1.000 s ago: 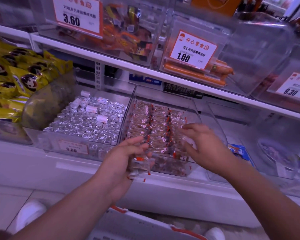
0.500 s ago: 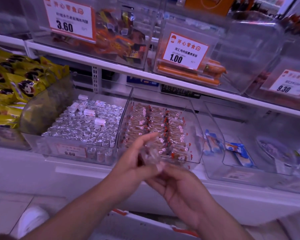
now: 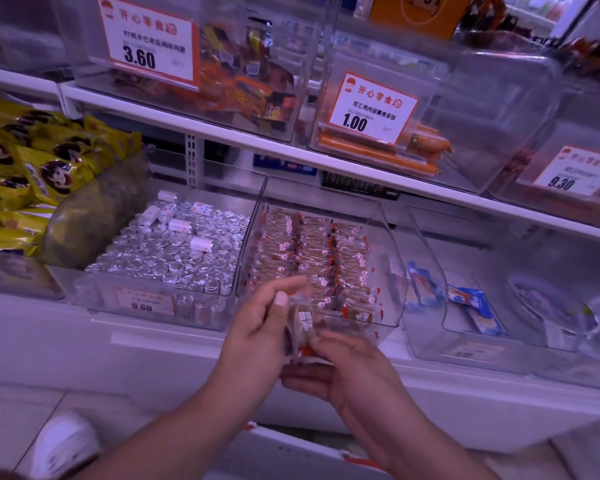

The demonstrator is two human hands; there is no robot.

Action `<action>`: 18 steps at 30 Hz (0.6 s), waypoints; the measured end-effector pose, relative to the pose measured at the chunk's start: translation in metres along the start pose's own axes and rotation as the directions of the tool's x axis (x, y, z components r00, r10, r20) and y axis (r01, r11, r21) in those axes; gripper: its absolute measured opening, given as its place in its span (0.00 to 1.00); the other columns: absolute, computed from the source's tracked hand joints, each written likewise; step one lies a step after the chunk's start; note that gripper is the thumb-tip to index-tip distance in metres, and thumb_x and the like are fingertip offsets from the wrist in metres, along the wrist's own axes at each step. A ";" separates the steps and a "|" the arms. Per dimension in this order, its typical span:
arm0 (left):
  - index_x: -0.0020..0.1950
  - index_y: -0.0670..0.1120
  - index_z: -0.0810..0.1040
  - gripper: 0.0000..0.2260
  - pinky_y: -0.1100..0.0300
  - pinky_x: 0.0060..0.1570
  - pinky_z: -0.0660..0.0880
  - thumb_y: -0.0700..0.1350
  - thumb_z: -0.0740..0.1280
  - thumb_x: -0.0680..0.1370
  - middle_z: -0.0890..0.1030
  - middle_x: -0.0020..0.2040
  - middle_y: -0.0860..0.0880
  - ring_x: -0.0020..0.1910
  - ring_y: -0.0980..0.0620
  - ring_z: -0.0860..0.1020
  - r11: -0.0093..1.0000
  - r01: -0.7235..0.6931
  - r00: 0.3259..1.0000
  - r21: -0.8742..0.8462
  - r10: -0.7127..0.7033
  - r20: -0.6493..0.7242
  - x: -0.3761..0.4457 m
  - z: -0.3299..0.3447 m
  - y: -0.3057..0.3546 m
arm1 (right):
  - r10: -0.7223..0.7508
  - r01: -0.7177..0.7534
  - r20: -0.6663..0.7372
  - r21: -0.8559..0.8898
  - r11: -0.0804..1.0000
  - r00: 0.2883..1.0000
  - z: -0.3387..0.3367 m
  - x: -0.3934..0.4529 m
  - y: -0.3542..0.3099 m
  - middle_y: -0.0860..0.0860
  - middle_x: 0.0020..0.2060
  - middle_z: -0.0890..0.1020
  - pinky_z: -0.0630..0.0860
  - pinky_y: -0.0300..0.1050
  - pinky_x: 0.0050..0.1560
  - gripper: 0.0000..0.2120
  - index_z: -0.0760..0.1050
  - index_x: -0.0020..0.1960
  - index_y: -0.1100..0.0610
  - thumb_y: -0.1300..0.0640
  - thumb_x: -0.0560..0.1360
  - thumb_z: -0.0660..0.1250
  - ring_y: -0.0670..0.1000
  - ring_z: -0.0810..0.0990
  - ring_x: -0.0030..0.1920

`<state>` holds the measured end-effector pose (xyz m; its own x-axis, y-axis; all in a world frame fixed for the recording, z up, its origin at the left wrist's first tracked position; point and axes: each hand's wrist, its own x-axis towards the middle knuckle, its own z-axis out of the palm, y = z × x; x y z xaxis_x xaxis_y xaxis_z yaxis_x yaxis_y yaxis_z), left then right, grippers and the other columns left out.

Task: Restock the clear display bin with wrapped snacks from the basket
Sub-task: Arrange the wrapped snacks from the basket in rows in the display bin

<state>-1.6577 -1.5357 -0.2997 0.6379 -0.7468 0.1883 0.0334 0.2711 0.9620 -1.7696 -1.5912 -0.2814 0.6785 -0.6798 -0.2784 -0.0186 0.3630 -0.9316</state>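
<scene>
Pinching small stack of wrapped snacks (image 3: 303, 327) btwn left hand (image 3: 257, 327) & right hand (image 3: 347, 368), fingers curled round it, just near of clear display bin (image 3: 392, 271), w/ rows of same snacks inside.

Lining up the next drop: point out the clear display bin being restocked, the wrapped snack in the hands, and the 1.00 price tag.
clear display bin (image 3: 394, 271), head view, bare right side wall.
wrapped snack (image 3: 303, 322), head view, brown middle of the wrapper.
1.00 price tag (image 3: 373, 107), head view, centre of the white card.
</scene>
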 end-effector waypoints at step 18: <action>0.73 0.55 0.69 0.19 0.59 0.69 0.67 0.55 0.58 0.82 0.72 0.69 0.58 0.69 0.64 0.69 0.810 -0.357 0.909 0.466 0.185 0.375 0.045 0.008 -0.007 | -0.369 0.220 0.098 -0.927 0.304 0.924 -0.090 0.032 -0.095 0.48 0.40 0.85 0.79 0.44 0.49 0.12 0.81 0.50 0.52 0.62 0.68 0.75 0.45 0.82 0.42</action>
<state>-1.6354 -1.5757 -0.2963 0.2974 -0.8561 0.4228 -0.5588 0.2030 0.8041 -1.8127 -1.7048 -0.2225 0.7059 -0.6998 0.1095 -0.5371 -0.6297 -0.5613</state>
